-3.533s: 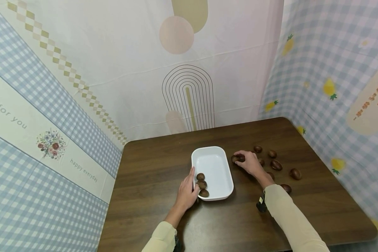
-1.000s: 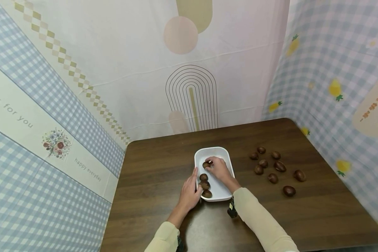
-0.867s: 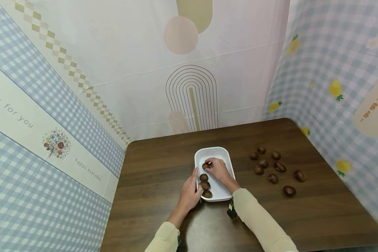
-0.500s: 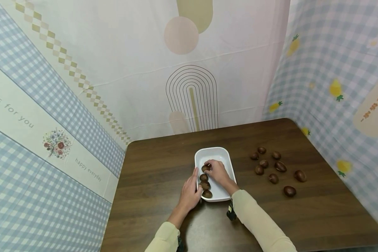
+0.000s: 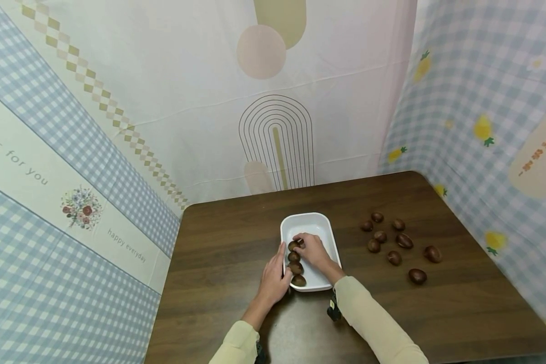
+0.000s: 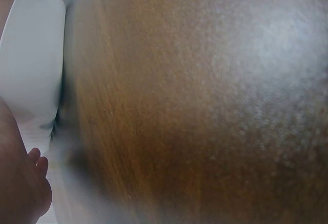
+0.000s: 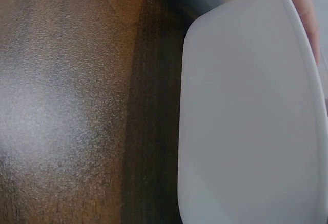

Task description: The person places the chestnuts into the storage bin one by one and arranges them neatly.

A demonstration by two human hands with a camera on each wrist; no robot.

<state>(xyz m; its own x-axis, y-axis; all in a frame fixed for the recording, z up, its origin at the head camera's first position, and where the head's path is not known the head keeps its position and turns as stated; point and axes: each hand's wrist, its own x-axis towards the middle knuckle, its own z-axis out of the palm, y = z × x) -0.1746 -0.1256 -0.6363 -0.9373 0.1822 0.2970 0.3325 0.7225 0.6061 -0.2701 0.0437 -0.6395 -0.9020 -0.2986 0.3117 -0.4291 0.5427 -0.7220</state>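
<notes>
In the head view my right hand [image 5: 314, 249] is inside the white rectangular tray [image 5: 316, 279], its thumb and fingers pinching a chestnut [image 5: 293, 246] near the left wall. Below that, a column of chestnuts [image 5: 295, 268] runs along the same wall toward the near corner. My left hand [image 5: 273, 276] grips the tray's left wall, fingers along the outside and thumb over the rim by the nuts. The left wrist view catches part of the left hand [image 6: 23, 183] beside the tray's outer wall [image 6: 33, 55]. In the right wrist view the tray wall [image 7: 246, 116] hides most of the right hand.
Several loose chestnuts [image 5: 394, 258] lie scattered on the brown wooden table [image 5: 218, 253] to the right of the tray. A patterned cloth wall [image 5: 200, 146] rises behind the table's back edge, with checked cloth at both sides.
My right hand has come from the loose chestnuts on the right into the tray with one, then moved it nearer along the left wall to the column. My left hand stays on the rim.
</notes>
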